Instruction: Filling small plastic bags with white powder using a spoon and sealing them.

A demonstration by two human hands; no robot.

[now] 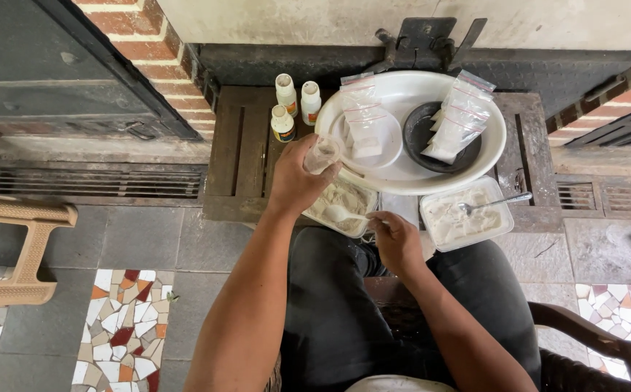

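A seated person in dark trousers works over a low wooden stand (243, 156) on a stone-tiled floor, seen from above. At far left, about nine o'clock in the frame, stands the arm of a tan plastic chair (18, 247), with a patch of broken-tile mosaic (123, 330) at seven o'clock beside the person's left forearm. On the stand, three small white bottles (293, 105) with pale caps cluster at about eleven o'clock from the left hand.

The left hand (297, 181) is closed around a small clear plastic bag (322, 154), holding its mouth up just above a rectangular tray of pale powder (341, 203). The right hand (396, 243), at five o'clock from the left one, pinches the handle of a white spoon (341, 213) whose bowl rests in that powder.

Behind both, at twelve o'clock, a large white basin (489, 145) holds a white plate (391, 145) stacked with small clear zip bags (362, 120), and a dark bowl (420, 134) with more filled bags (460, 116) leaning in it. At three o'clock from the right hand sits a second tray of white powder (464, 218) with a metal spoon (497, 202) lying across it. At lower right, the dark arm of the person's own chair (584, 334) curves out over a second patch of mosaic.
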